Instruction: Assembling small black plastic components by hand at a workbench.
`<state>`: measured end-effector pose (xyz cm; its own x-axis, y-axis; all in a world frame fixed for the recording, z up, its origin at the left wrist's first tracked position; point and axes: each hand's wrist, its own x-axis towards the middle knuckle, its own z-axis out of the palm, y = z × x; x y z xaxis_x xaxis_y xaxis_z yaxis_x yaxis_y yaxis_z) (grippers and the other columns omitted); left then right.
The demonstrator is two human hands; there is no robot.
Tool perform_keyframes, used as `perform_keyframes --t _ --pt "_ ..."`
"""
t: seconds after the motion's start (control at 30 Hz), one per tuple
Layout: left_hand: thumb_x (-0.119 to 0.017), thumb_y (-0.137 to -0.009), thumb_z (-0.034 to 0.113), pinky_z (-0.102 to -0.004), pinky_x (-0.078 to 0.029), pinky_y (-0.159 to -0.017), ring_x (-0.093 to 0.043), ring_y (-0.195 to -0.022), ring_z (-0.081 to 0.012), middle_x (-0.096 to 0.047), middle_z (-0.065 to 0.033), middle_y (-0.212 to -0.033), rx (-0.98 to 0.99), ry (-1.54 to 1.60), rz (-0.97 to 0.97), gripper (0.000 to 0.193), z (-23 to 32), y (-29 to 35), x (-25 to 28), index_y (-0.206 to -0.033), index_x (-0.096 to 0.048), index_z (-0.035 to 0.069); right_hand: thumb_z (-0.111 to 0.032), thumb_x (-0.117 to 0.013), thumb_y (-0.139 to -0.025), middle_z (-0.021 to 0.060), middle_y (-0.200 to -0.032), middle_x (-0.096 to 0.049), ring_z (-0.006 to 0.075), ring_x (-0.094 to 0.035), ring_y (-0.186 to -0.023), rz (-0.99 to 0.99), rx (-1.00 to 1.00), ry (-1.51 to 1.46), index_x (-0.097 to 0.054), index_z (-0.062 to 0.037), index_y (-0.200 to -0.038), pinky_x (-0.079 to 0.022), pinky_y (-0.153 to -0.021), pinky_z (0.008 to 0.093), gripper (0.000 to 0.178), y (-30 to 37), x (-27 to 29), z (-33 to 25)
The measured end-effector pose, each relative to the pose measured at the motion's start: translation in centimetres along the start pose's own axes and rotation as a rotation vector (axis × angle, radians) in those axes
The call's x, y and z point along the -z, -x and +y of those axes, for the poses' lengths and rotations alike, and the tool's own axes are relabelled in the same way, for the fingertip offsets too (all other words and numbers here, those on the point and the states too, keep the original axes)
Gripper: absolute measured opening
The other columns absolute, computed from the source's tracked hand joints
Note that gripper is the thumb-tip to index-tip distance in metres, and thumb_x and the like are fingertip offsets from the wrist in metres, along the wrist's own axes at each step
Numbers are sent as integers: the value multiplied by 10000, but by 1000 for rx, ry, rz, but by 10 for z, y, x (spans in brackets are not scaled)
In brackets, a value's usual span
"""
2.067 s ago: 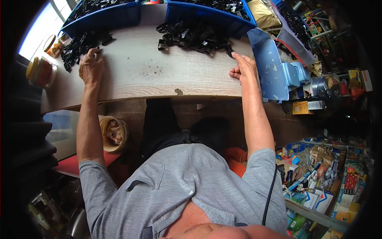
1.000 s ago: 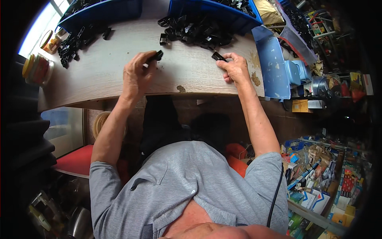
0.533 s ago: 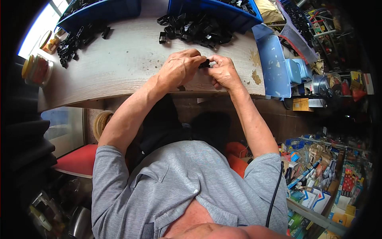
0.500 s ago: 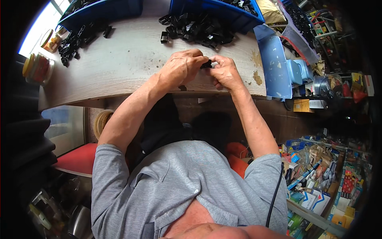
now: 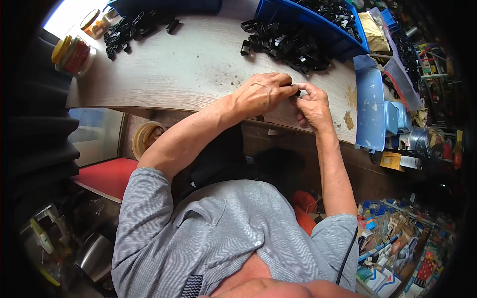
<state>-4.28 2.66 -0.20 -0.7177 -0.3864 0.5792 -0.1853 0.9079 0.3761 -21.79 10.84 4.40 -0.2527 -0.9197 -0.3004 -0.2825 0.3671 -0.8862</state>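
Observation:
Near the front edge of the whitish table [image 5: 179, 74], my two hands meet over a small black plastic part [image 5: 297, 93]. My left hand [image 5: 263, 94] is closed, its thumb and fingers pinching the part from the left. From the other side my right hand [image 5: 315, 107] grips it between thumb and forefinger. Most of the part is covered by my fingers, so its exact kind does not show. Just beyond my hands lies a heap of black plastic pieces [image 5: 283, 42], some with shiny metal bits. A second, looser pile of black parts [image 5: 134, 31] spreads at the far left.
A blue bin [image 5: 325, 25] full of black pieces stands behind the heap; another blue bin [image 5: 184, 6] is at the back. Lidded jars [image 5: 74, 55] stand on the table's left end. A light-blue plastic panel [image 5: 370, 107] borders the right end. Cluttered shelves [image 5: 397, 243] fill the lower right.
The whole view has swung, so table and hands sit farther right in the picture. Both hands stay together on the black part, which now shows less between the fingers.

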Motion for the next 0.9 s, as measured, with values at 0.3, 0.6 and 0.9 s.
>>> perform_keyframes --t 0.3,0.6,0.9 --pt "-645 -855 90 -390 -545 -942 -679 -1082 -282 -684 -106 -1195 -1 -70 -34 473 9 8 2 -1325 -640 44 -94 -751 -857 -23 -583 -589 61 -518 -422 -29 8 8 -687 -11 -1130 -367 -359 214 293 -1 2 2" --pt "-623 -892 63 -412 -493 -1047 -610 -1233 -311 -657 -131 -1287 57 -94 -99 497 19 13 6 -1388 -584 59 -66 -733 -850 -26 -554 -545 69 -511 -422 -44 24 2 -699 -23 -1111 -387 -362 230 267 -2 4 8" --pt "-620 -889 62 -459 -547 -959 -611 -1184 -357 -649 -159 -1288 389 -638 489 357 -109 35 91 -1237 -692 95 -181 -823 -841 22 -550 -573 98 -554 -432 76 -14 -219 -635 35 -1122 -516 -406 261 401 9 17 13"
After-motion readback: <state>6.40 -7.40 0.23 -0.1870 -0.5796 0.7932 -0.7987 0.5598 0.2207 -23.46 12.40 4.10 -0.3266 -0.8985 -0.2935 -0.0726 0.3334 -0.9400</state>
